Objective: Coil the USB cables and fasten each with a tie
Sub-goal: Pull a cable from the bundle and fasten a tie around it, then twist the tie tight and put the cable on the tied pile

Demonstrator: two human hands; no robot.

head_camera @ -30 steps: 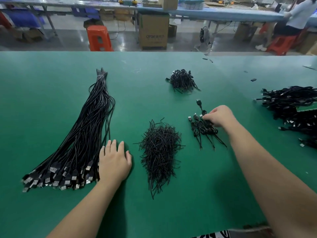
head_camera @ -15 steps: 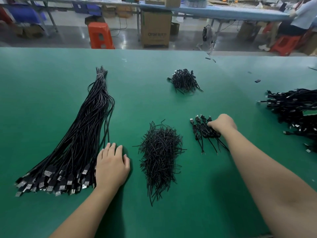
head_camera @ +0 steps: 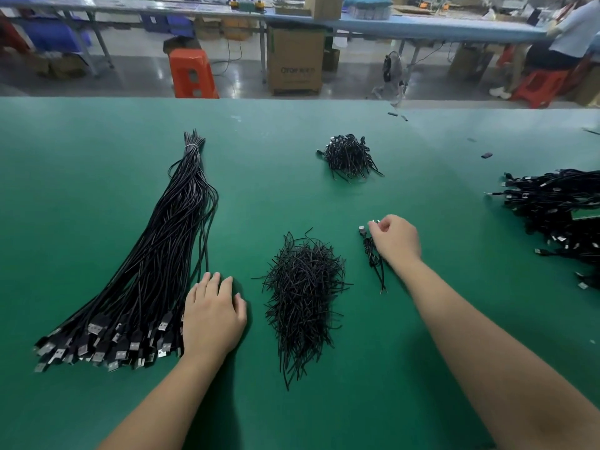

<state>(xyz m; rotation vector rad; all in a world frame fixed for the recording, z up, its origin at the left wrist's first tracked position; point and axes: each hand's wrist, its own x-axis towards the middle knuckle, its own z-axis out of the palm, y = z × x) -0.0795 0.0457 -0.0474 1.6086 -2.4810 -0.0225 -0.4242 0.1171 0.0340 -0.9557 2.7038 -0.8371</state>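
Ahead, on the green surface [head_camera: 97, 157], a loose heap of thin black wire ties [head_camera: 303, 287] lies between my hands. My left hand [head_camera: 212, 315] rests flat, fingers straight, beside the long bundle of black USB cables [head_camera: 156, 264] toward the left edge; my right hand [head_camera: 396, 241] pinches a small coiled black cable [head_camera: 371, 254].

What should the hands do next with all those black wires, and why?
Probably the left hand should pull one cable from the long bundle. It rests open beside the plug ends, holding nothing, while the right hand is at the small coiled cables, seemingly finished there. The pile of ties lies between the hands.
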